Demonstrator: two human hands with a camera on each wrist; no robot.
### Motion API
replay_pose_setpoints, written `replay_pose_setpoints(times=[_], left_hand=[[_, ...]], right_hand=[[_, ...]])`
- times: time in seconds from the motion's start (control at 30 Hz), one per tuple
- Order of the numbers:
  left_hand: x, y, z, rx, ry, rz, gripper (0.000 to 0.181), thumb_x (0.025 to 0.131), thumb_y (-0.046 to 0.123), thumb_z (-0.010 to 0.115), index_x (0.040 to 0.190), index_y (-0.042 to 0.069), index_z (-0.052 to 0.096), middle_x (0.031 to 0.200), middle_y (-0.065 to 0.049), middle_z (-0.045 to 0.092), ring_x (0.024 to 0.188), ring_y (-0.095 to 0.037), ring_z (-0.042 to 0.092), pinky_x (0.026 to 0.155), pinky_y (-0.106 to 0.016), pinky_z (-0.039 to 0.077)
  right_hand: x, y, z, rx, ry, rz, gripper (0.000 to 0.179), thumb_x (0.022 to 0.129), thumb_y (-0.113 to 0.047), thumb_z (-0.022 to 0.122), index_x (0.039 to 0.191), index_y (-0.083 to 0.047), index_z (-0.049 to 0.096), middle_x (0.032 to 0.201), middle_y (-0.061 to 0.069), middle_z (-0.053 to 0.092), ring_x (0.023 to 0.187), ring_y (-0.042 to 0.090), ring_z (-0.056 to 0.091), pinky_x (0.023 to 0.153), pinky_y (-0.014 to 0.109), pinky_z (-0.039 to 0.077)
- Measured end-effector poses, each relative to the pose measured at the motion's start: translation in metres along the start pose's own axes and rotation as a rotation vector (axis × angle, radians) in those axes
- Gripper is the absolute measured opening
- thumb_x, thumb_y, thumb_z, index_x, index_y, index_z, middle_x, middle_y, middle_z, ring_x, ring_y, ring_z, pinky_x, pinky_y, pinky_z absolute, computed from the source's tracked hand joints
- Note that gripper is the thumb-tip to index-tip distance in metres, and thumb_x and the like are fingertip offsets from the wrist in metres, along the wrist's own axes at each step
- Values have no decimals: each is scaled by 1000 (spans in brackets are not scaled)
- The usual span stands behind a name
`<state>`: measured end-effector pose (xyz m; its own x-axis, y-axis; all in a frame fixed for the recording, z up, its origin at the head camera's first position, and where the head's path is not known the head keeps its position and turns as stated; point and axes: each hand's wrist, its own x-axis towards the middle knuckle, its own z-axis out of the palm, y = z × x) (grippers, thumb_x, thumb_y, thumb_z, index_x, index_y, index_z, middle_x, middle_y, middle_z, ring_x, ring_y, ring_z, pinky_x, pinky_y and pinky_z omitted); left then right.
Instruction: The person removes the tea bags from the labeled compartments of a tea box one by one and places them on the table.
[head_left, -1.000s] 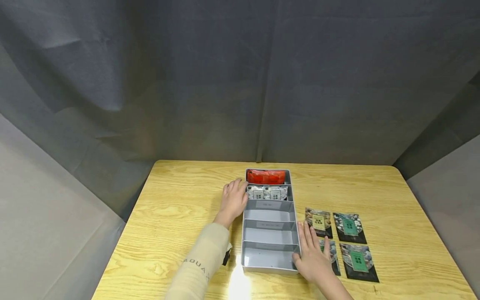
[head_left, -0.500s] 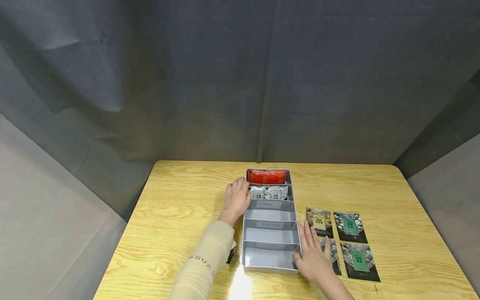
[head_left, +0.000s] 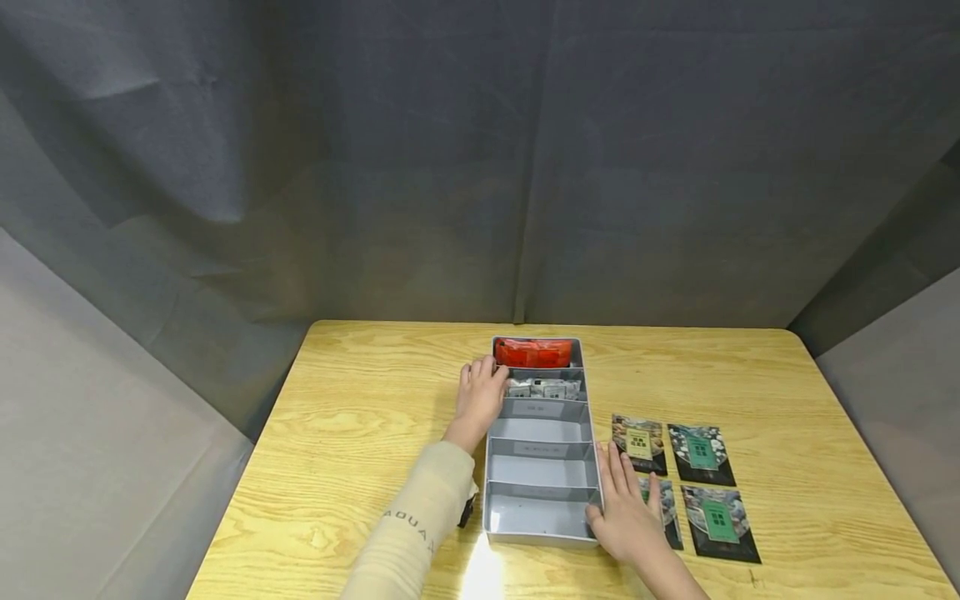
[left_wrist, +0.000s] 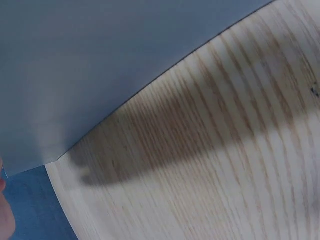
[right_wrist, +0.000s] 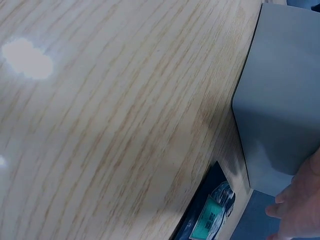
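Note:
In the head view a grey divided box (head_left: 543,543) stands on the table, with red sachets (head_left: 534,353) in its far compartment and white-and-grey sachets (head_left: 553,389) in the second. My left hand (head_left: 480,396) reaches over the box's left rim, its fingertips at the left end of the white sachets. The fingertips are hidden, so whether they pinch one I cannot tell. My right hand (head_left: 626,517) rests along the box's right wall with fingers extended, partly covering a black sachet with a green label (head_left: 670,515). The right wrist view shows its fingers (right_wrist: 300,200) beside the grey wall.
Right of the box lie a sachet with a yellow label (head_left: 638,444) and two with green labels, one farther back (head_left: 701,454) and one nearer (head_left: 720,523). The three near compartments hold nothing. A small black object (head_left: 467,512) shows beside the left sleeve. Dark curtains (head_left: 420,167) hang behind the table.
My left hand has moved slightly right, farther over the rim. The white sachets have shifted a little right and now lean more steeply. The right hand has stayed in place.

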<state>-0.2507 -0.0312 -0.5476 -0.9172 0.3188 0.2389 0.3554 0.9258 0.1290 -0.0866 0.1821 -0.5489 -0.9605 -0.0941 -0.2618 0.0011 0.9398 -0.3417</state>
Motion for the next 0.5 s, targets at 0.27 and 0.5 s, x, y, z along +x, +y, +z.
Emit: replay_pose_setpoints(times=[0.27,0.5], left_hand=[[-1,0,0,-6,119,-13,12,93,28,48,98,18,55,100,-1,48,97,-20,45,93,-37,33],[5,-6,-7,-4,338,46,10,91,24,49,94,16,54,93,-3,48,88,-21,46,87,-36,36]], right_hand=[[0,0,0,5,3,3,81,88,-31,48,147,-10,-3,152,18,-4,137,39,0,100,65,-10],[-1,0,1,12,19,-6,80,87,-30,48,147,-10,-1,152,19,-3,137,39,1,100,65,-9]])
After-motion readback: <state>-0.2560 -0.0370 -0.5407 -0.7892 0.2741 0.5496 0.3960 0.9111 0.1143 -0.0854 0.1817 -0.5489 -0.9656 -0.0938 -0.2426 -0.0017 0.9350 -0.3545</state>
